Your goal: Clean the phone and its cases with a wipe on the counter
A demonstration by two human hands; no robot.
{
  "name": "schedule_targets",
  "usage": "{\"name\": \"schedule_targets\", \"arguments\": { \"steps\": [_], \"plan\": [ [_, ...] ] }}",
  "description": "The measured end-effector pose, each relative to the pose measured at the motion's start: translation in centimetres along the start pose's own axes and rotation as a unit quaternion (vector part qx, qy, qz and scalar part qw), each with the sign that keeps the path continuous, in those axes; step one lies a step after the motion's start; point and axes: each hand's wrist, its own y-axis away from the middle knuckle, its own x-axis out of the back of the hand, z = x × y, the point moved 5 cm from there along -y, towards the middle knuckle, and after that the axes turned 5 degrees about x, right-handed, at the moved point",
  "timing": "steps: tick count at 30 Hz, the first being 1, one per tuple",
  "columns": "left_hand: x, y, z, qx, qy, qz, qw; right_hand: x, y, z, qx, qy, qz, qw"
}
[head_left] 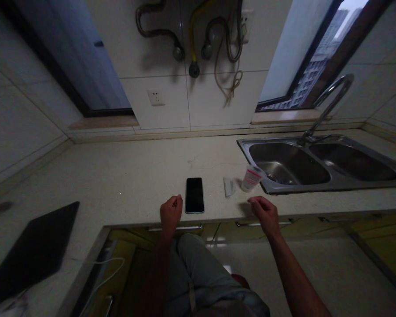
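Note:
A dark-screened smartphone (pixel 194 195) lies flat on the pale counter (pixel 145 176), close to its front edge. My left hand (pixel 171 212) rests just left of the phone, its fingers curled into a loose fist with nothing visible in it. To the right, my right hand (pixel 265 213) is held at the counter's front edge, fingers closed together and pointing left, with no object showing between them. Beyond that hand stands a clear plastic cup (pixel 251 178) with red print, tilted in view. A small, flat whitish packet or folded piece (pixel 229 187) lies between phone and cup.
A double steel sink (pixel 330 169) with a curved tap (pixel 330 108) is set in the counter at right. At left lies a dark flat panel (pixel 36 251), with a white cable (pixel 108 262) nearby. Pipes and a wall socket (pixel 156 97) are on the tiled wall.

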Motion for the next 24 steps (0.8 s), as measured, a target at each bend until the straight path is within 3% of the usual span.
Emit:
{"name": "schedule_targets", "arguments": {
  "steps": [4,7,13,16,19,24],
  "plan": [
    [0.2,0.0,0.2,0.025,-0.005,0.000,1.000,0.2,0.0,-0.6,-0.018,-0.002,-0.050,0.999],
    [-0.1,0.4,1.1,0.056,-0.046,-0.033,0.997,-1.1,-0.1,-1.6,-0.022,0.012,-0.090,0.996],
    [-2.8,0.4,6.1,-0.006,-0.216,-0.085,0.973,-8.6,-0.4,-3.1,-0.005,-0.024,-0.243,0.970],
    [-4.5,-0.7,7.5,-0.007,-0.272,-0.096,0.958,-11.3,-0.4,-2.2,-0.019,-0.048,-0.247,0.968],
    [-5.4,-1.6,8.1,0.000,-0.290,-0.111,0.951,-11.8,-0.4,-1.0,-0.040,-0.054,-0.225,0.972],
    [-5.3,-1.8,8.3,-0.014,-0.279,-0.143,0.949,-10.7,0.1,0.1,-0.051,-0.089,-0.218,0.971]
  ]
}}
